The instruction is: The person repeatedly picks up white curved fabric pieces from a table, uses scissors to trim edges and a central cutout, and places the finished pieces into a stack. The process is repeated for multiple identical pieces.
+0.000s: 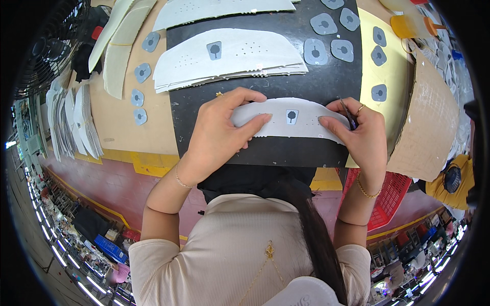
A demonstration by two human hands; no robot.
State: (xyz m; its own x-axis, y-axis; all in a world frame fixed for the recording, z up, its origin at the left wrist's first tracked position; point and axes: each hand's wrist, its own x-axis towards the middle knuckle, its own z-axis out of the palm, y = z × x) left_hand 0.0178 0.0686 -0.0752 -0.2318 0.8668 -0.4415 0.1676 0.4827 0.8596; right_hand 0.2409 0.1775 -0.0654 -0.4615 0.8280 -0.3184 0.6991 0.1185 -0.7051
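A curved white fabric panel (278, 125) with small holes lies near the front of the black board. A small grey patch (292, 117) with a dark tree-like mark sits at its middle. My left hand (224, 125) pinches the panel's left end, thumb on top. My right hand (365, 130) grips the right end the same way. A slim dark tool (348, 113), its kind unclear, rests among the right hand's fingers. Just beyond lies a stack of similar white panels (229, 58), the top one bearing a grey patch (214, 50).
Loose grey patches (323, 24) lie on the black board (204, 148), the yellow sheet (380, 109) and the brown tabletop (122, 132). More panels (84, 120) stand at left. An orange-yellow container (408, 26) is far right, above cardboard (429, 117). A red basket (390, 199) sits below the edge.
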